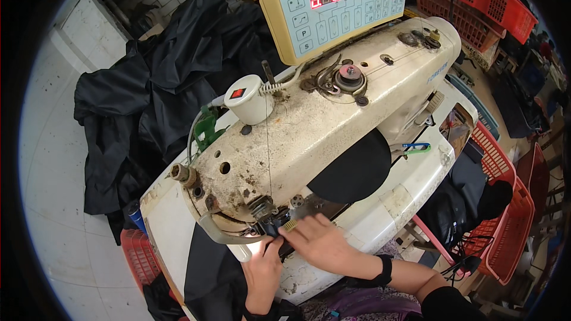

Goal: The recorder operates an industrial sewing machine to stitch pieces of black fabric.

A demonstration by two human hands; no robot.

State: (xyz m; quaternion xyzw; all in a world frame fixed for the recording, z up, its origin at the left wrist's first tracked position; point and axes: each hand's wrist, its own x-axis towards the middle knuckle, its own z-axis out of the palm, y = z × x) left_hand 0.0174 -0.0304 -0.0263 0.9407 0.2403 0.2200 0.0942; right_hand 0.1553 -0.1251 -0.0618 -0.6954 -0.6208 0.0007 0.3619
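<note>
A worn cream sewing machine (297, 137) stretches diagonally in front of me. Under its needle end, my left hand (263, 270) is closed with the fingertips pinched at black fabric (211, 270), which spreads to the left over the machine bed. From the right, my right hand (321, 246) reaches in beside the needle area, its fingers bent together close to the left fingertips; what they grip is hidden. The needle and presser foot are mostly covered by the machine head and fingers. A rounded black piece (357, 169) lies under the machine's arm.
A control panel (339, 12) with red digits stands behind the machine. Black cloth (160, 95) is heaped at the far left. Thread snips (413, 148) with blue and green handles lie on the white bed (386, 208). Red baskets (505, 232) stand at the right, another (140, 255) at lower left.
</note>
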